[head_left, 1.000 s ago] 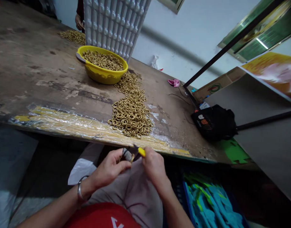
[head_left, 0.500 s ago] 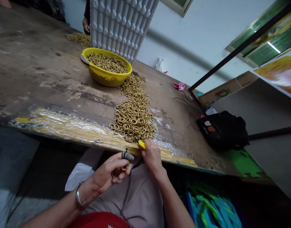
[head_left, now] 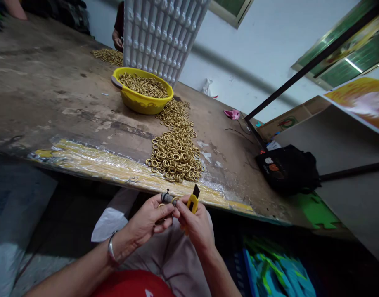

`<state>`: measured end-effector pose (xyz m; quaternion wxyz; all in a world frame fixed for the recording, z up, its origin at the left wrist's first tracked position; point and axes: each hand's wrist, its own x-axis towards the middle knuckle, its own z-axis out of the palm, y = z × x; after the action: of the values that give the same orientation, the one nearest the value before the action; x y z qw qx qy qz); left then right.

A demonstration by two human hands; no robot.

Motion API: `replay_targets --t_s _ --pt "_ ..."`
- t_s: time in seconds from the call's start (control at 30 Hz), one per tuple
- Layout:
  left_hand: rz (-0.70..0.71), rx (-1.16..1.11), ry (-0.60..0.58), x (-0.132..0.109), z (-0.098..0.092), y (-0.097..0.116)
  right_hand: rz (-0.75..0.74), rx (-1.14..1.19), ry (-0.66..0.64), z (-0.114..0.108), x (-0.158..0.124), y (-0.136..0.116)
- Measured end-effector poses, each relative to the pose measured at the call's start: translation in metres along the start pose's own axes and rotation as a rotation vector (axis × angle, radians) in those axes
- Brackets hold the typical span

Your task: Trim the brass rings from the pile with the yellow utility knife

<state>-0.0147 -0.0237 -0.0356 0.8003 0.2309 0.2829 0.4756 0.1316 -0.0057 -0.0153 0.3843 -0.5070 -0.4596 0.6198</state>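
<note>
My left hand curls around a few gold rings, partly hidden by its fingers. A grey finger guard, bound with a dark band, covers its index fingertip. My right hand grips a yellow utility knife, its dark blade pointing up. That hand's thumb and fingers meet the left fingertips at a gold ring, just off the table's front edge. Beyond both hands, a heap of gold rings lies on the table, trailing back to a yellow basin full of similar rings.
A grey ribbed panel stands behind the basin. Farther back are another ring pile and another person's hand. A black bag sits at the right. Taped yellow edging runs along the brown table.
My right hand has drawn back from the heap toward my left hand, bringing a ring to its fingertips. The knife blade has swung upward. The camera view has shifted slightly.
</note>
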Motion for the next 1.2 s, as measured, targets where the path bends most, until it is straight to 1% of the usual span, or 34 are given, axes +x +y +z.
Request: replay_targets --t_s 0.07,0.13,0.2,0.27,0.37,0.5,0.6,0.67,0.77,0.83,0.9,0.97,1.0,1.07,1.13,1.2 --pt "-0.004 0.012 -0.009 -0.003 0.001 0.001 -0.028 -0.042 -0.004 0.002 -0.005 0.000" --pt "-0.011 0.044 0.008 -0.005 0.002 0.002 -0.081 -0.143 -0.024 0.001 -0.009 -0.004" --pt "-0.006 0.088 0.058 -0.006 0.003 0.003 -0.181 -0.339 -0.043 -0.003 -0.013 -0.009" --pt "0.008 0.148 0.115 -0.006 0.004 0.004 -0.308 -0.593 -0.042 -0.007 -0.017 -0.013" --pt "0.034 0.260 0.149 -0.006 0.005 0.006 -0.438 -0.916 -0.025 -0.013 -0.022 -0.013" --pt "0.078 0.387 0.164 -0.007 0.006 0.010 -0.463 -1.177 0.009 -0.017 -0.022 -0.008" --pt "0.100 0.492 0.156 -0.007 0.006 0.014 -0.462 -1.311 0.041 -0.017 -0.019 -0.007" --pt "0.090 0.532 0.143 -0.006 0.005 0.015 -0.464 -1.384 0.064 -0.017 -0.015 -0.008" --pt "0.065 0.527 0.158 -0.003 0.002 0.017 -0.448 -1.470 0.070 -0.018 -0.006 -0.008" --pt "0.052 0.515 0.167 -0.004 0.001 0.021 -0.383 -1.536 0.091 -0.023 0.004 -0.006" --pt "0.032 0.520 0.143 -0.009 0.000 0.026 -0.282 -1.593 0.157 -0.034 0.017 -0.004" --pt "-0.002 0.524 0.093 -0.014 -0.002 0.030 -0.243 -1.583 0.248 -0.045 0.031 -0.003" --pt "-0.022 0.515 0.071 -0.015 -0.003 0.031 -0.271 -1.542 0.277 -0.050 0.039 -0.003" --pt "-0.056 0.471 0.058 -0.014 -0.008 0.028 -0.396 -1.407 0.295 -0.054 0.053 -0.005" --pt "-0.067 0.424 0.081 -0.008 -0.013 0.023 -0.520 -1.266 0.282 -0.053 0.067 -0.008" --pt "-0.055 0.378 0.120 0.000 -0.018 0.016 -0.593 -1.174 0.278 -0.046 0.079 -0.013"
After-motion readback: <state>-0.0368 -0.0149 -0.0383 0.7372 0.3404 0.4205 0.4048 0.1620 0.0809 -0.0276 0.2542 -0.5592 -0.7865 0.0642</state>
